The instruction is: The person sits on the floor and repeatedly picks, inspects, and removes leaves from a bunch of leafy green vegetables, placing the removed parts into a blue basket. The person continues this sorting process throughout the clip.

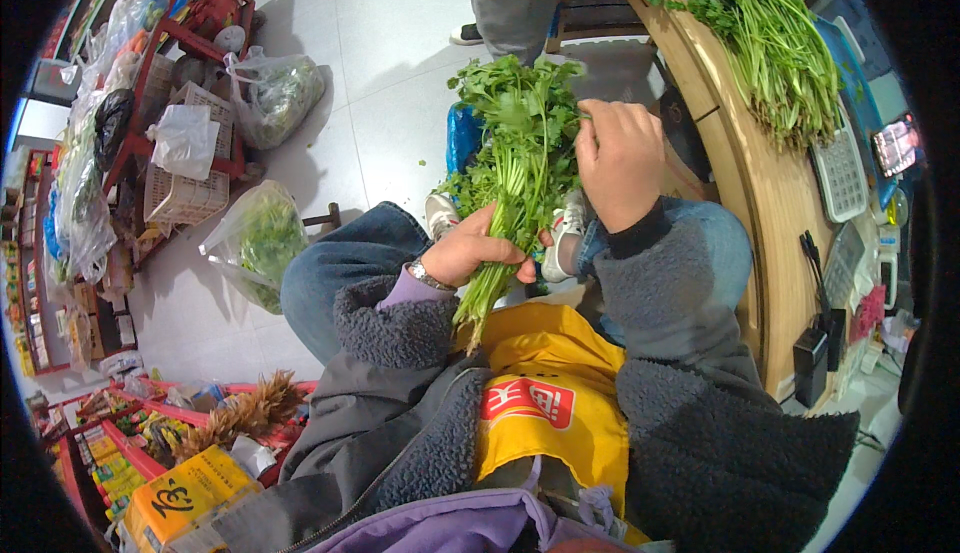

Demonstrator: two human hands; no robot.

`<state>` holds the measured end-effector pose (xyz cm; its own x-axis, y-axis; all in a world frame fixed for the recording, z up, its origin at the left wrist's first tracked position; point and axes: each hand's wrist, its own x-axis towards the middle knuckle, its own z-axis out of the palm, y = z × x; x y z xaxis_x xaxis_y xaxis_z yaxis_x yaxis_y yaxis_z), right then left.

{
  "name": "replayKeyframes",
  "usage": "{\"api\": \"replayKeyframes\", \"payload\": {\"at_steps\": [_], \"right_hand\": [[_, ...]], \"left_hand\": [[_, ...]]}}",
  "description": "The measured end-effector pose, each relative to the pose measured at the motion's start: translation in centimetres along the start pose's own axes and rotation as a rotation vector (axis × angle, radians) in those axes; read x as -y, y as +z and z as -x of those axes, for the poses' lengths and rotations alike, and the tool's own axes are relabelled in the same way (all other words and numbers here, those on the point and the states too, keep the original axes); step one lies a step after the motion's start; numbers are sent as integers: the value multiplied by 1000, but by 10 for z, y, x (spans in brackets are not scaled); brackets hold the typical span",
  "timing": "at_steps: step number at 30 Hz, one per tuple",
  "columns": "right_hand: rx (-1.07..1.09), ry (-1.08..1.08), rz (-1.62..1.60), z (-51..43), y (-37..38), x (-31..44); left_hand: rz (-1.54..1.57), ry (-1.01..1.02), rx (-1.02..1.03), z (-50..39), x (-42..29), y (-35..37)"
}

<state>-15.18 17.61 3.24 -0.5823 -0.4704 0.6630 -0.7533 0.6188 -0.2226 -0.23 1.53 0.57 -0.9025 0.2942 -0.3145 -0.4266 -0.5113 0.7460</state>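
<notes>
A bunch of leafy green herb stalks, like cilantro or celery (517,170), stands out before my lap. My left hand (480,249) is closed around its lower stems, with the root ends pointing down towards a yellow apron (555,403). At the right edge of the leaves is my right hand (619,155), its fingers curled and thumb near the fingertips; whether a leaf is pinched there cannot be told. More greens lie below, between my shoes, beside a blue plastic bag (461,137).
On the wooden counter (772,200) at right lie a large pile of the same greens (772,50) and a calculator (840,170). Bags of greens (266,242) stand on the floor at left by a plastic crate (184,193). A person's legs (514,5) are ahead.
</notes>
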Motion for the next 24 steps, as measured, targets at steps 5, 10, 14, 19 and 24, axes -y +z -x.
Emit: {"api": "replayKeyframes", "payload": {"at_steps": [5, 10, 14, 19, 24], "right_hand": [[40, 308, -464, 2, 3, -5], [89, 579, -952, 4, 7, -13], [131, 782, -1278, 7, 8, -21], [145, 964, -1660, 6, 4, -25], [13, 887, -1695, -1, -2, -11]], "left_hand": [[35, -21, -1, 3, -2, 2], [119, 14, -9, 3, 1, 2], [232, 50, -4, 4, 2, -2], [417, 180, 14, 1, 3, -7], [520, 228, 36, 0, 3, -9]]}}
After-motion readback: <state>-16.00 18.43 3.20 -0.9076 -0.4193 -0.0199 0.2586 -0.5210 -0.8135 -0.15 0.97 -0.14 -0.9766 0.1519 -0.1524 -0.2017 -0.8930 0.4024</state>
